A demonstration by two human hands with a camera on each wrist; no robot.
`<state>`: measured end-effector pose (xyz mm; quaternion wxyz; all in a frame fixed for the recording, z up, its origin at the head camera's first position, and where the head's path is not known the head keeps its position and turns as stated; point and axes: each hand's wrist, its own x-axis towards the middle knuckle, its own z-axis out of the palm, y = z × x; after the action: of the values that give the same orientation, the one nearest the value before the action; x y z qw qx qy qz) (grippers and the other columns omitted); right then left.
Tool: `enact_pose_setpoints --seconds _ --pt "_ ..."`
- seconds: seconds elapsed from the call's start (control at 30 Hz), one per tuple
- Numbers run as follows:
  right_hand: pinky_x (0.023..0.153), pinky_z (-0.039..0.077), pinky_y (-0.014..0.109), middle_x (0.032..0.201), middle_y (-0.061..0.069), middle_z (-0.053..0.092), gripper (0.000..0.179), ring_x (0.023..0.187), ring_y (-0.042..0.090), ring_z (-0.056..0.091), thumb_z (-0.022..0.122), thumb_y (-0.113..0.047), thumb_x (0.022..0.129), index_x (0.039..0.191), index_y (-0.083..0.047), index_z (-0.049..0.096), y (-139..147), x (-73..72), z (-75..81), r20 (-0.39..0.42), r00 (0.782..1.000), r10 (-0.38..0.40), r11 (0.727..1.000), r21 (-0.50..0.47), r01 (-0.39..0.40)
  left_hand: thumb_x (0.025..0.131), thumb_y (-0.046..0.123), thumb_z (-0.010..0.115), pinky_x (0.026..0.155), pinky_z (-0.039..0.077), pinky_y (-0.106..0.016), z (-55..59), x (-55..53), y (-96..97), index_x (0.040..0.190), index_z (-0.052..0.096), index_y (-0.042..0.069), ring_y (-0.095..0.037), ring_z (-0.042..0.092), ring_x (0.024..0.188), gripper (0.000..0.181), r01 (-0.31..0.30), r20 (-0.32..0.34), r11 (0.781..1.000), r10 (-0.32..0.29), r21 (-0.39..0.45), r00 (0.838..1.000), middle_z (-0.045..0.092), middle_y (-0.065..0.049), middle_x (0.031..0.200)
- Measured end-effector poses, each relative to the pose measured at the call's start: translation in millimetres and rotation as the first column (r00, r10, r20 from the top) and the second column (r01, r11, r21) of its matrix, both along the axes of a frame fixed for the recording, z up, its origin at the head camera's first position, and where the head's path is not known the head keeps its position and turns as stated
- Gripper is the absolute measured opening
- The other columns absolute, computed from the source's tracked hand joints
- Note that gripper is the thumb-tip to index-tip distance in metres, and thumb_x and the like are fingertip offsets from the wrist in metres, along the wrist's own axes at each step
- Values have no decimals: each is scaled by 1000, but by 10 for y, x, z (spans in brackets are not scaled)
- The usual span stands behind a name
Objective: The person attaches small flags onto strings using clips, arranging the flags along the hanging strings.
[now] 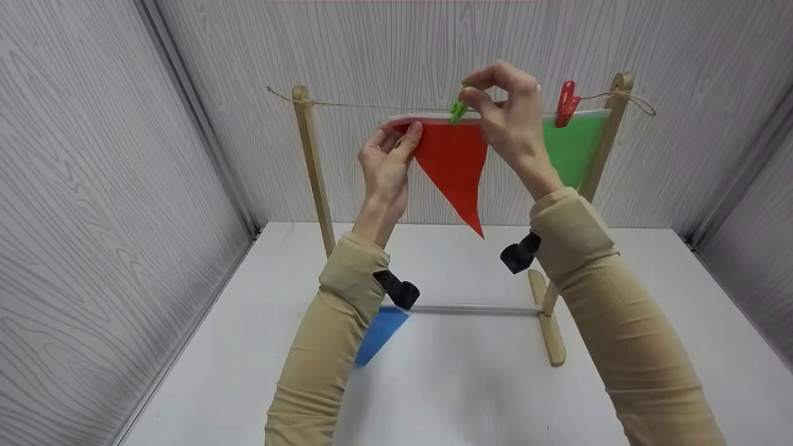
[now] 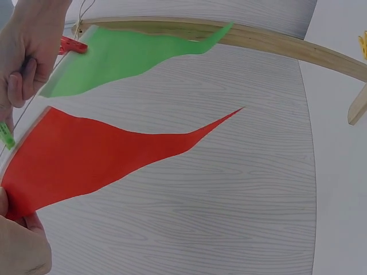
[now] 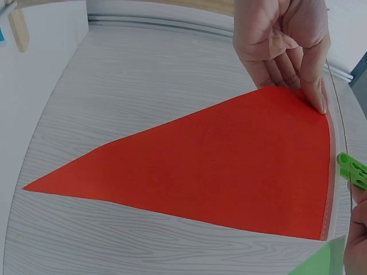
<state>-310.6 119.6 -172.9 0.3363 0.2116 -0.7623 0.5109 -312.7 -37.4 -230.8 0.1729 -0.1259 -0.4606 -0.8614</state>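
Wooden post (image 1: 315, 167) on the left, another post (image 1: 600, 155) on the right, string (image 1: 378, 106) tied between them. A green flag (image 1: 573, 145) hangs by the right post under a red clothespin (image 1: 566, 106), and there's a blue flag (image 1: 381, 334) low down, partly behind the left forearm, above or on the white desk (image 1: 464, 384), can't tell which. The right hand (image 1: 514, 114) blocks a bit of the string and green flag in the head view.

The red flag (image 1: 455, 161) is up at the string, left of the green one. Its tip points down and slightly right, long axis steep. The left hand's (image 1: 385, 167) fingers pinch its top left corner; the right fingers pinch a green clothespin (image 1: 458, 111) at its top edge. Can't tell if that's biting.
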Motion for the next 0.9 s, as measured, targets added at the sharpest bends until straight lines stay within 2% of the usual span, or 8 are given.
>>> enact_pose_setpoints --seconds 0.07,0.23,0.37,0.53,0.67,0.8,0.83,0.9 --pt "76 55 15 97 8 73 5 90 8 66 71 -8 93 97 -6 73 1 -4 -3 0 1000 6 1000 -2 -6 93 -3 66 94 58 -28 4 4 5 110 64 -4 -15 64 89 17 3 -5 1000 -3 -5 1000 68 -5 96" --pt "75 54 15 99 9 73 7 91 7 65 71 -9 93 99 -6 73 10 -2 -7 -7 1000 -2 1000 23 2 93 -3 66 95 58 -27 26 4 24 110 64 -4 -15 65 90 17 6 3 1000 -6 -4 1000 68 -6 98" --pt "68 50 14 97 7 73 11 89 6 64 70 -10 94 101 -2 72 8 12 0 -14 1000 -5 999 50 5 93 -3 66 93 58 -26 48 0 44 109 64 -4 -15 64 89 17 8 10 1000 -8 10 1000 69 -7 99" --pt "61 44 13 98 13 73 13 84 2 61 69 -8 94 102 2 72 15 8 -8 -62 998 1 996 86 5 92 -3 66 89 58 -23 66 -3 71 110 63 -5 -14 64 88 18 8 12 1000 -8 10 1000 68 -8 99" --pt "68 50 12 100 15 73 12 85 0 60 68 -6 95 102 3 72 33 -1 -13 -83 996 9 994 112 0 93 -2 66 89 57 -22 79 -4 85 110 63 -4 -14 63 88 18 12 7 1000 -12 2 1000 68 -7 98" --pt "79 55 14 104 15 73 16 88 -1 59 66 -7 96 108 3 72 57 -10 -24 -64 998 7 990 141 2 93 -1 66 90 57 -22 79 -1 89 111 63 -3 -15 63 88 18 20 -2 1000 -20 -4 1000 68 -6 98" --pt "79 55 13 105 16 73 17 88 -2 59 66 -7 96 109 3 72 62 -8 -28 -60 998 8 989 147 1 94 -1 65 90 57 -22 78 0 90 111 63 -3 -15 63 88 18 20 -2 1000 -20 -3 1000 68 -6 98" --pt "70 52 10 106 16 73 19 79 -3 56 66 -7 96 111 3 72 71 -1 -32 -52 998 19 987 157 -11 93 -3 65 88 57 -22 78 -1 92 110 63 -3 -15 63 88 17 22 -3 1000 -22 3 1000 68 -5 97"
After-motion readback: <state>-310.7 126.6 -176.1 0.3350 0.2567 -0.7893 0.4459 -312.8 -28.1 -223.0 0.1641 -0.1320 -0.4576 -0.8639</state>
